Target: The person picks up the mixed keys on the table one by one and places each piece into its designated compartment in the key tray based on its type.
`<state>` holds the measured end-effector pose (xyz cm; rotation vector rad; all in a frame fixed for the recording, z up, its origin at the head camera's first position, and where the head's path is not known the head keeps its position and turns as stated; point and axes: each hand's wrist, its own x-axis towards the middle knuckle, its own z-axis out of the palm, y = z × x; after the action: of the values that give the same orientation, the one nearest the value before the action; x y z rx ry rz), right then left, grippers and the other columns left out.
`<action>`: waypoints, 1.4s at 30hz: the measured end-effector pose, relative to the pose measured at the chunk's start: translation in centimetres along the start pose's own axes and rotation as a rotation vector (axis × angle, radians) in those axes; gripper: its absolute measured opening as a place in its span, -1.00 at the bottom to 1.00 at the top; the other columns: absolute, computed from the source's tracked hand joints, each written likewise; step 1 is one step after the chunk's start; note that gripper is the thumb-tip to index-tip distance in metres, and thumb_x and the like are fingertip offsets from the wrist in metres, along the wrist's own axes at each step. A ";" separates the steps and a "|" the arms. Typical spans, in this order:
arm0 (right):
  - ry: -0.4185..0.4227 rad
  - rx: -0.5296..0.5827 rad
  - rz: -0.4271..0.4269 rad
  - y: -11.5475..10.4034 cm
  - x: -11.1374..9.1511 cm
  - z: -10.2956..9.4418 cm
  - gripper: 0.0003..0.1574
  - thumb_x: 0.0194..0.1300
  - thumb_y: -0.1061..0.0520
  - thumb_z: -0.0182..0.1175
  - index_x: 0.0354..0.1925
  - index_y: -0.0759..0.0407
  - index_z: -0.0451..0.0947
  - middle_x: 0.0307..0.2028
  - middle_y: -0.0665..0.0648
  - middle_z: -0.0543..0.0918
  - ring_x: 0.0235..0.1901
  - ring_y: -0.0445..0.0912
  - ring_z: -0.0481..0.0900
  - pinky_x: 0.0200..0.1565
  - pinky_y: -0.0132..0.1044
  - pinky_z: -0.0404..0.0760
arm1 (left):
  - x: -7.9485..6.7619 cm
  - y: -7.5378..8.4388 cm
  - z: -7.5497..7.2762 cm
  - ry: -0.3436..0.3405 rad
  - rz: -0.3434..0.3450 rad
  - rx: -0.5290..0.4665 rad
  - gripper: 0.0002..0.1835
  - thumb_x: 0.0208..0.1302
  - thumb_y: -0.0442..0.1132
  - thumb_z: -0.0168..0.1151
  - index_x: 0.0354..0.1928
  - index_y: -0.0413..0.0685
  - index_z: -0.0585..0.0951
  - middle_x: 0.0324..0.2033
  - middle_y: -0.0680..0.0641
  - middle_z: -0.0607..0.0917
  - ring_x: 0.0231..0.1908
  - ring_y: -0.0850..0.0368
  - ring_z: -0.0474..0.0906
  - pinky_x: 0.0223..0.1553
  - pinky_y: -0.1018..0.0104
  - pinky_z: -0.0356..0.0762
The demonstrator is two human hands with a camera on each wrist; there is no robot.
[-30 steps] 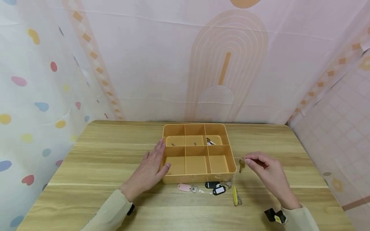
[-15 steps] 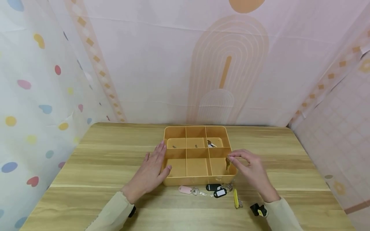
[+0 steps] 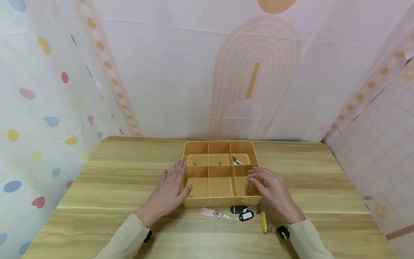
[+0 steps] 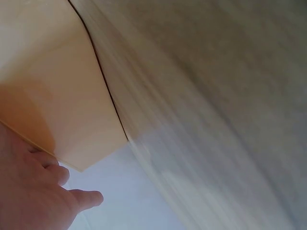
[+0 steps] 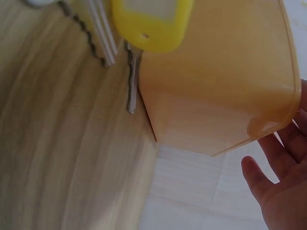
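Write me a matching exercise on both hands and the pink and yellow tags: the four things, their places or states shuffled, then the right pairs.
Things
1. pink tag
2. right hand
3. yellow tag
4. left hand

Places and states
A. against the left side of the orange box
B. rightmost of the tags on the table
C. leftmost of the tags on the table
D. pinching a key at the front right compartment

Right pairs: 1-C, 2-D, 3-B, 4-A
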<state>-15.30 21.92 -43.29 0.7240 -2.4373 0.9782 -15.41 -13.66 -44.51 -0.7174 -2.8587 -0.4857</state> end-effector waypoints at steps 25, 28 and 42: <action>-0.080 0.013 0.196 -0.4 -1.2 -1.5 -0.41 0.38 -0.08 0.17 0.31 0.06 0.43 0.35 0.05 0.37 0.37 0.03 0.22 0.30 0.17 0.19 | -0.4 0.2 -0.5 -0.005 0.011 0.012 -0.20 0.47 0.08 -0.09 0.50 -0.27 -0.07 0.51 -0.17 -0.14 0.47 -0.04 -0.24 0.32 -0.29 -0.02; -0.071 0.055 0.221 -0.9 -1.6 -2.3 -0.40 0.38 -0.04 0.18 0.34 0.00 0.39 0.37 0.01 0.33 0.35 0.04 0.24 0.29 0.19 0.20 | -0.5 0.2 -0.4 -0.008 0.010 0.008 -0.20 0.47 0.08 -0.09 0.50 -0.28 -0.06 0.51 -0.17 -0.14 0.47 -0.04 -0.24 0.32 -0.30 -0.02; -0.033 0.111 0.353 -1.2 -3.9 -4.8 -0.38 0.40 0.03 0.16 0.38 -0.08 0.32 0.35 0.09 0.36 0.18 0.16 0.45 0.17 0.10 0.41 | -0.3 0.5 -0.4 -0.009 0.032 0.009 -0.21 0.47 0.06 -0.09 0.50 -0.29 -0.07 0.51 -0.18 -0.14 0.47 -0.10 -0.18 0.31 -0.30 -0.01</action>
<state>-10.68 25.83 -41.55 0.3493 -2.6102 1.2484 -14.88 -13.48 -44.07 -0.7648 -2.8509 -0.4661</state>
